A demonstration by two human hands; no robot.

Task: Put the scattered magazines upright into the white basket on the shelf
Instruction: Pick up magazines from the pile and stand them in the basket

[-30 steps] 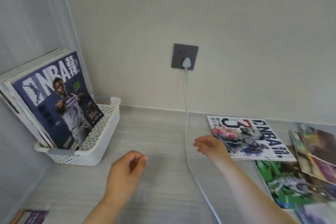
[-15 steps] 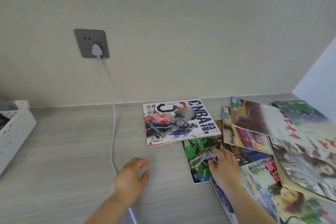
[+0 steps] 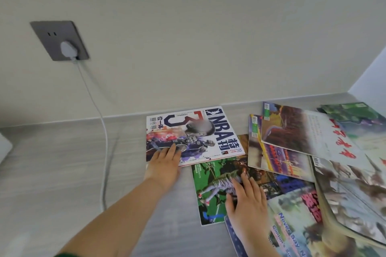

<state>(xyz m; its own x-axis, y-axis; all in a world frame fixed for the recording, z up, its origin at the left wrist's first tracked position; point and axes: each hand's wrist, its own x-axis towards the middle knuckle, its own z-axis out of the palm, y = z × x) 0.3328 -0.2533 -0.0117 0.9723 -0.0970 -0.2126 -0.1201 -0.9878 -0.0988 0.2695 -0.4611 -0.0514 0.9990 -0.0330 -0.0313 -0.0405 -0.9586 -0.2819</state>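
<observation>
Several magazines lie flat and overlapping on the grey shelf (image 3: 62,173) at the right. My left hand (image 3: 165,165) rests with straight fingers on the near left corner of the white NBA magazine (image 3: 208,131). My right hand (image 3: 246,198) presses flat on the green sports magazine (image 3: 208,181), which lies partly under the NBA one. Only a white corner of the basket (image 3: 4,146) shows at the left edge.
A grey wall socket (image 3: 59,40) holds a white plug, and its cable (image 3: 104,152) runs down across the shelf left of my left arm. A side wall (image 3: 371,81) closes the shelf at the right. More magazines (image 3: 313,135) cover the right corner.
The view swung right, away from the basket. My left hand moved forward from the bare shelf onto the NBA magazine. My right hand stays on the green magazine.
</observation>
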